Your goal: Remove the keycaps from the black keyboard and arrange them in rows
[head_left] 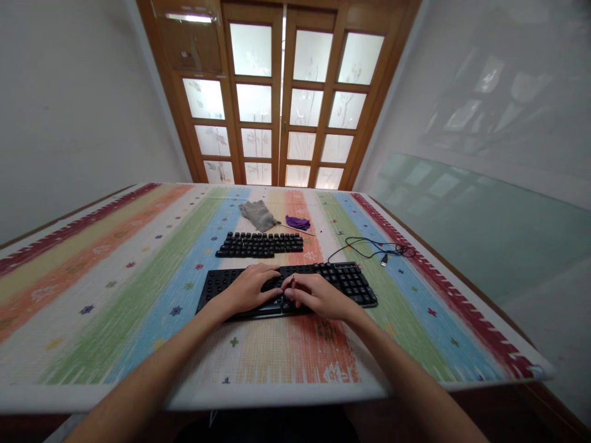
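Observation:
A black keyboard (351, 280) lies on the striped tablecloth in front of me. My left hand (252, 288) rests on its middle keys with the fingers curled down. My right hand (316, 295) sits beside it on the keyboard, pinching a thin stick-like tool whose tip shows near my thumb; I cannot name the tool. A smaller black keyboard part (260, 244) lies just behind.
A grey cloth (257, 215) and a purple cloth (298, 222) with a thin stick lie further back. The keyboard's black cable (376, 249) with a USB plug coils at the right. The rainbow-striped table (115, 289) ends near wooden glass-paned doors (281, 98).

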`<state>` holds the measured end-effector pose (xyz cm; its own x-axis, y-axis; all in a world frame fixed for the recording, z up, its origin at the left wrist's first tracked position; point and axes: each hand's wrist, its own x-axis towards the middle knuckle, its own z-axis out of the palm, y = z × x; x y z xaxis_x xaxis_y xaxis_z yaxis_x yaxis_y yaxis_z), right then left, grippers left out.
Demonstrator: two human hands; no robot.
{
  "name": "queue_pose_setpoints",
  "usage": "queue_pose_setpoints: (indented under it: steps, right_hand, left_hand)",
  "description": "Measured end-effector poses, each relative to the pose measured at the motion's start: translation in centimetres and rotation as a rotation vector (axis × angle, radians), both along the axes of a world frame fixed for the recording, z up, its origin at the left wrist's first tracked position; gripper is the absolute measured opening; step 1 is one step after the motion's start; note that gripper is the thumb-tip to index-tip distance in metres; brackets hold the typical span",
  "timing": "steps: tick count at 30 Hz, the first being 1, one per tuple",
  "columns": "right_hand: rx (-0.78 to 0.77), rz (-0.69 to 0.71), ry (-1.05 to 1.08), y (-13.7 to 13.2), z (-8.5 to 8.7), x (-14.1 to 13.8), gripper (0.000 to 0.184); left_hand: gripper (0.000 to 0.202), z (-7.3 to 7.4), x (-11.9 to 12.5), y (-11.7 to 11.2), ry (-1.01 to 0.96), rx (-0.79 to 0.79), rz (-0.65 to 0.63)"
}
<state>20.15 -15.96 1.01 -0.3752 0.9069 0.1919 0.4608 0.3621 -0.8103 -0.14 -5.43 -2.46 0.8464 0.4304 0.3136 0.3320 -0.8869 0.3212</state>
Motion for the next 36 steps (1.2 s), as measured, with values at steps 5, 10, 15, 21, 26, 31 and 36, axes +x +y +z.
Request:
queue_pose_setpoints:
  steps: [5, 10, 15, 21, 26, 31, 36]
  right_hand:
    - [0.033, 0.021, -0.068, 1.6, 0.9, 0.4, 0.025]
    - [-0.081, -0.015, 0.051, 3.3, -0.3, 0.5, 0.029]
    - [-0.126, -0.185, 0.125, 4.3, -1.8, 0.8, 0.035]
    - [-0.162, -0.22, 0.376, 4.0, -2.6, 1.4, 0.039]
    - [-0.091, -0.197, 0.41, 3.3, -2.2, 1.2, 0.04]
    - [-0.008, -0.174, 0.371, 2.7, -1.8, 0.8, 0.037]
    - [0.059, -0.193, 0.239, 2.3, -1.7, 0.7, 0.032]
  left_hand:
    - [0.032, -0.4, -0.2, -0.3, -0.06, -0.023, -0.008]
    - [0.032, -0.6, -0.4, -0.5, -0.118, -0.024, -0.017]
    - [0.029, -0.4, -0.4, -0.9, -0.165, -0.003, -0.021]
    - [0.031, 0.3, -0.4, -1.7, -0.203, 0.0, -0.04]
    - [0.029, 0.5, -0.2, -2.1, -0.265, 0.007, -0.039]
    - [0.018, 0.1, -0.2, -1.8, -0.336, 0.015, -0.007]
    - [0.011, 0.2, -0.3, -1.9, -0.318, -0.009, 0.026]
